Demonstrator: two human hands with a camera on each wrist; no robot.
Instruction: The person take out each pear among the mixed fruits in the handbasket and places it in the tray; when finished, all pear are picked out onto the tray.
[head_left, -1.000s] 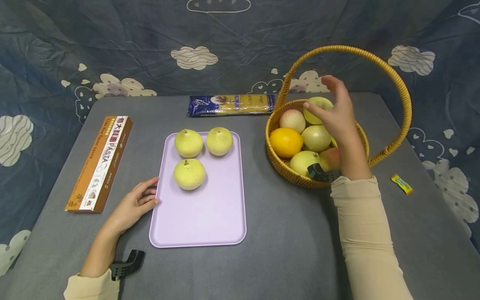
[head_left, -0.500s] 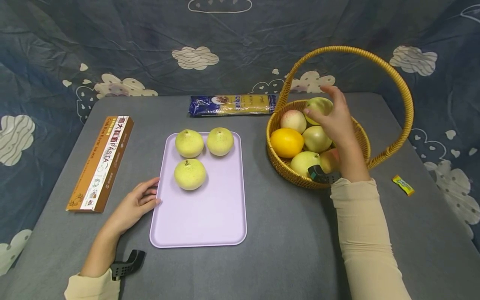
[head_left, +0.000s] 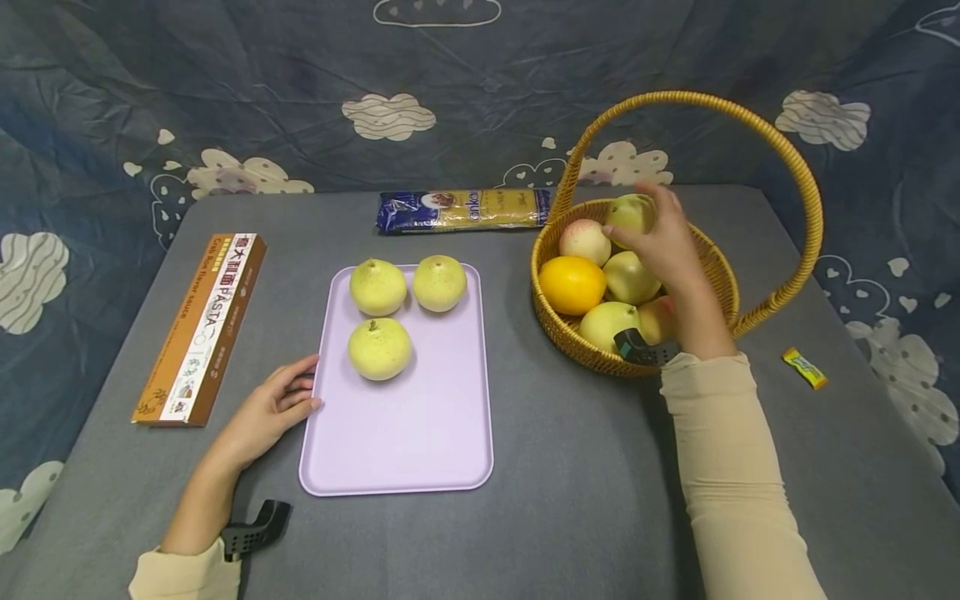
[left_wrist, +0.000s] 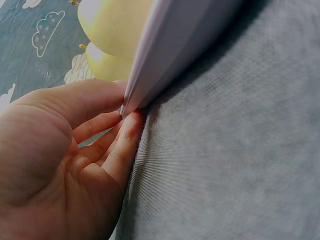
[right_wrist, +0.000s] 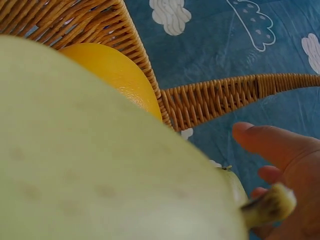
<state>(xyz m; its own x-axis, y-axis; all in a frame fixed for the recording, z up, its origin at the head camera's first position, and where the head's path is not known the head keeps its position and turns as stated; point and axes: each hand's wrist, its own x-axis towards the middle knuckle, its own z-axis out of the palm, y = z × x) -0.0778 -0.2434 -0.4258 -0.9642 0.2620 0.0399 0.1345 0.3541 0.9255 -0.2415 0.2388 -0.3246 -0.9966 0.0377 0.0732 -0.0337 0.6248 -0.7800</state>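
- Green-yellow fruit (head_left: 628, 213) lies at the back of the wicker basket (head_left: 553, 327), beside the peach (head_left: 585, 241); it is not yet lifted out;
- Right hand (head_left: 667, 242) is at that fruit, thumb and fingers parted on either side; no firm hold shows, and contact I cannot tell;
- Left hand (head_left: 262, 412) pinches the lilac tray (head_left: 420, 433) at its left edge, thumb at the rim, fingertips beneath;
- Done, as I judge it: three pale yellow fruits (head_left: 378, 348) grouped on the tray's far half;
- Left, seemingly: this fruit at least; how many others count is unclear.
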